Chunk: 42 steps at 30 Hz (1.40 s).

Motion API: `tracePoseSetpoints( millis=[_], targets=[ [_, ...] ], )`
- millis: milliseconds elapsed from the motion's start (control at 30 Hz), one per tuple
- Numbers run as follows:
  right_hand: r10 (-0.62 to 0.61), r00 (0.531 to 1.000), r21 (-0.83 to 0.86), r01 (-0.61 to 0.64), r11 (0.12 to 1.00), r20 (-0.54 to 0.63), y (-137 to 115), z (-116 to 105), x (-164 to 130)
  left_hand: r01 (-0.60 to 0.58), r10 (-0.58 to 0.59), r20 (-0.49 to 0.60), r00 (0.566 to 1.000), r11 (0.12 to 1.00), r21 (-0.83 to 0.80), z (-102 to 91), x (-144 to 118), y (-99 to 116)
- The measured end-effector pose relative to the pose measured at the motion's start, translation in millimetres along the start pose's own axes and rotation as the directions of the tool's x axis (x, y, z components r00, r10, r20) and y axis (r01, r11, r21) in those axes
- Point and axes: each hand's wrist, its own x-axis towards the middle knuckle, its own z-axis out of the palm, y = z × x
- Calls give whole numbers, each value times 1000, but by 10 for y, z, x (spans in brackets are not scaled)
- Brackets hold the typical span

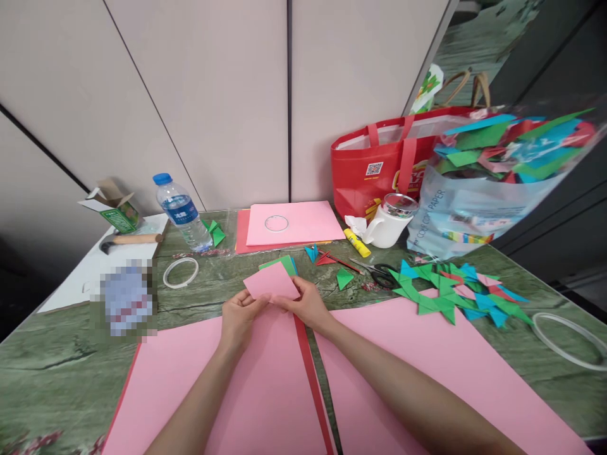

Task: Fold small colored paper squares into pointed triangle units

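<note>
A small pink sheet of paper [271,281] is held between both hands, raised over the near part of the table. My left hand [241,314] pinches its lower left edge with thumb and fingers. On the right edge, my right hand [306,303] grips it the same way, and the two thumbs meet at the bottom edge. Just behind it lie small green and blue sheets [287,262], partly covered by the pink one. Below my hands is a large pink sheet [256,379] with red paper showing along its edges.
Another large pink sheet [417,360] lies right. Folded paper stars [441,291], scissors [382,275], a glue stick [356,242] and a white mug [389,224] stand or lie beyond it. A water bottle [183,215], tape roll [181,273] and hammer [133,240] are left; a red bag [355,170] stands behind.
</note>
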Motion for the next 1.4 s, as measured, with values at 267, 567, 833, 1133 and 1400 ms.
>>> tracePoseSetpoints(
  millis=[267, 567, 833, 1133, 1400],
  targets=[
    [-99, 995, -93, 100, 991, 14, -37, -10, 2, 17, -16, 26, 1000, 1000, -21, -14, 0, -30],
    [-76, 997, -102, 75, 992, -8, -17, -4, 8, 4, -4, 13, 1000, 999, -39, 6, -2, -39],
    [-193, 980, -227, 177, 958, -55, -10, 12, -4, -5, 5, 1, 1000, 1000, -23, 32, -25, -49],
    [-193, 980, -325, 167, 931, -48, 28, 35, -11, -8, 8, -1, 1000, 1000, 29, 38, -57, -84],
    [-197, 980, -249, 186, 951, -20, 34, 22, 6, 13, -13, -18, 1000, 1000, 3, 20, -29, -67]
  ],
)
